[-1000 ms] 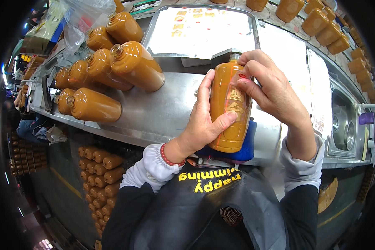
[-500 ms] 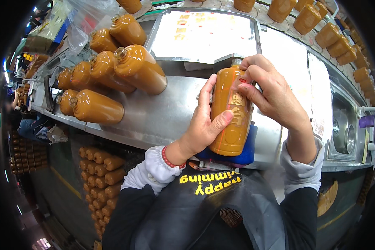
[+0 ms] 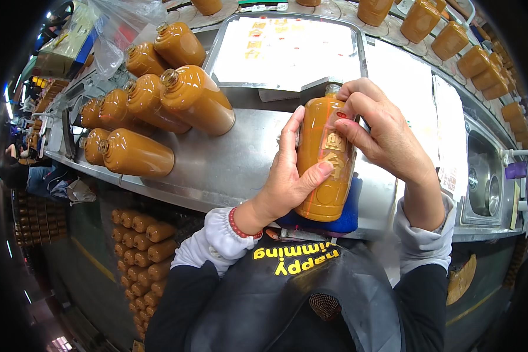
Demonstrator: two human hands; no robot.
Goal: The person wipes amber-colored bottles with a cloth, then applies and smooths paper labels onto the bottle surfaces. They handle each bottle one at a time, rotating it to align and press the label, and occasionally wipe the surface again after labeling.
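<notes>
An ochre glazed bottle (image 3: 325, 161) stands upright on a blue pad (image 3: 340, 220) at the near edge of the steel table (image 3: 234, 158). My left hand (image 3: 287, 179) wraps its left side, thumb across the front. My right hand (image 3: 381, 132) grips the shoulder near the neck, fingertips pressing a small label on the front. Both hands hold the same bottle.
Several matching bottles (image 3: 158, 100) lie on their sides at the left of the table. More bottles (image 3: 452, 35) stand along the far right. A white sheet in a tray (image 3: 287, 50) lies behind. A crate of bottles (image 3: 144, 246) sits below the table; a sink (image 3: 481, 182) is at right.
The bottle and both hands have barely shifted; my right fingers stay pressed on the upper front of the bottle.
</notes>
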